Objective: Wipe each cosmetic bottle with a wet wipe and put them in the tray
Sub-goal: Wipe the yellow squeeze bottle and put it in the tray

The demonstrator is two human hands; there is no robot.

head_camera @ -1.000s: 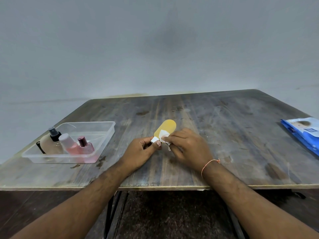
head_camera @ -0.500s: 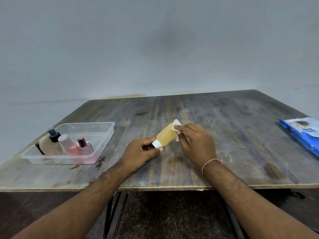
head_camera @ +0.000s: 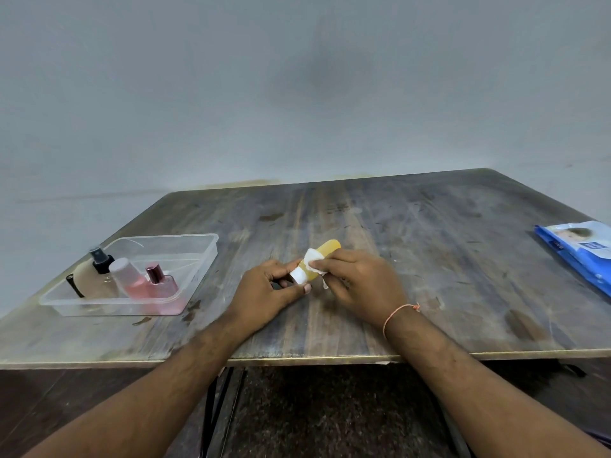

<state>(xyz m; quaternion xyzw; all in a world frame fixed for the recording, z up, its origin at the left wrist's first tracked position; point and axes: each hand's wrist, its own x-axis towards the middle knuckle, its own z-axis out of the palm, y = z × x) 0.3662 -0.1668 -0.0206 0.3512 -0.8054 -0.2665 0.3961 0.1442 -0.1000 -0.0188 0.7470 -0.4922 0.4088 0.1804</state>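
Both hands meet mid-table: left hand [head_camera: 264,290] pinches the yellow plastic bottle's [head_camera: 322,256] white cap, right hand [head_camera: 358,282] fingers pinch a white wet wipe [head_camera: 312,257] against it.

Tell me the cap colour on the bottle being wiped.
White cap on the yellow bottle, seen in the head view.

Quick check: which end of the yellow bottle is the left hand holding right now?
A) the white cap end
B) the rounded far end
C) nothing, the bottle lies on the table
A: the left hand pinches the white cap of the yellow bottle, while the right hand presses the wet wipe on its body.
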